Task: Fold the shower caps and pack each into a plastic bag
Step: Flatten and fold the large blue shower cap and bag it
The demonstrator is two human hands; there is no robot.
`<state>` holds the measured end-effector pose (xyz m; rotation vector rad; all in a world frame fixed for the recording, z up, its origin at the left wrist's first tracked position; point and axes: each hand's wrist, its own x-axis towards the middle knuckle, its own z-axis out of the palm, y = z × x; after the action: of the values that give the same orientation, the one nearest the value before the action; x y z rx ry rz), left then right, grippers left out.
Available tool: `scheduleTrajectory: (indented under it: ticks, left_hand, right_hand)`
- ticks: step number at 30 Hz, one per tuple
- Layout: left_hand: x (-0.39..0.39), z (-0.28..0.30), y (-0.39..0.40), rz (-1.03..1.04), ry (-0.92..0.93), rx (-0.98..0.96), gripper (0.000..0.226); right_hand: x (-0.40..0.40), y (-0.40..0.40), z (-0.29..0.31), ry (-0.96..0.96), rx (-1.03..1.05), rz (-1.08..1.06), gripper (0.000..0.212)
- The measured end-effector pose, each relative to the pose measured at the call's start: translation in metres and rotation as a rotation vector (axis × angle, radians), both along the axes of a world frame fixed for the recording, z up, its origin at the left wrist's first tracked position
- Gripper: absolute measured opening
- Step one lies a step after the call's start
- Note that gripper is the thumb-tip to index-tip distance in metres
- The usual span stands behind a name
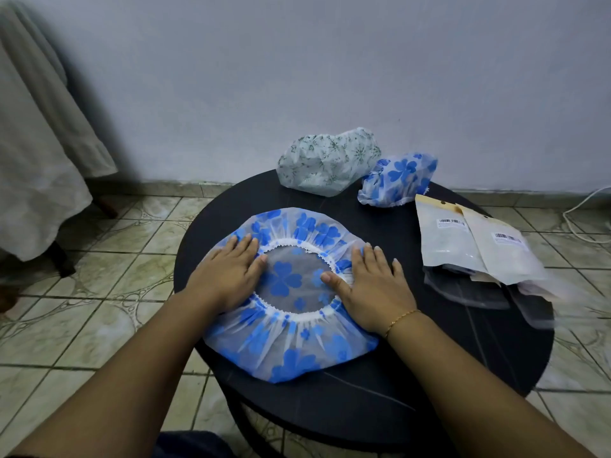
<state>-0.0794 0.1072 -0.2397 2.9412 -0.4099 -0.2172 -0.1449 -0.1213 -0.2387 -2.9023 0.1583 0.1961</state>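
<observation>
Both flat, spread grips, left hand [228, 276] and right hand [370, 282], pressed opposite sides of the shower cap [291, 355], apparently opening-up, between them.

Three shower caps [291, 292] [327, 160] [396, 180] sit on the round table [429, 375], two blue-flowered and one green-patterned, beside seemingly four plastic bags [449, 239] at its right edge.

Both arms reach forward — left grip [228, 276] and right grip [370, 285] flat, palms down, fingers straight.
</observation>
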Motion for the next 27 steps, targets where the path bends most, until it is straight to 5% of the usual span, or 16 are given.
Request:
scheduleTrajectory:
  ticks: [7,12,19,23,27]
  left_hand:
    - [0.0,-0.006,0.006,0.045,-0.04,-0.018,0.06]
    - [-0.012,0.006,0.001,0.046,-0.158,-0.09,0.066]
    - [-0.056,0.035,-0.024,0.026,0.076,-0.041,0.114]
    - [-0.067,0.028,-0.032,0.043,0.2,0.047,0.136]
    - [-0.067,0.017,-0.026,0.007,0.242,0.13,0.149]
  right_hand:
    - [0.0,-0.005,0.0,0.022,-0.038,-0.028,0.099]
    - [-0.006,-0.014,0.009,-0.117,0.251,-0.069,0.079]
    - [-0.03,-0.022,0.026,-0.144,0.549,-0.143,0.062]
    - [-0.047,-0.017,0.025,-0.059,0.463,0.004,0.082]
    - [-0.055,-0.019,0.015,0.145,0.116,0.114,0.115]
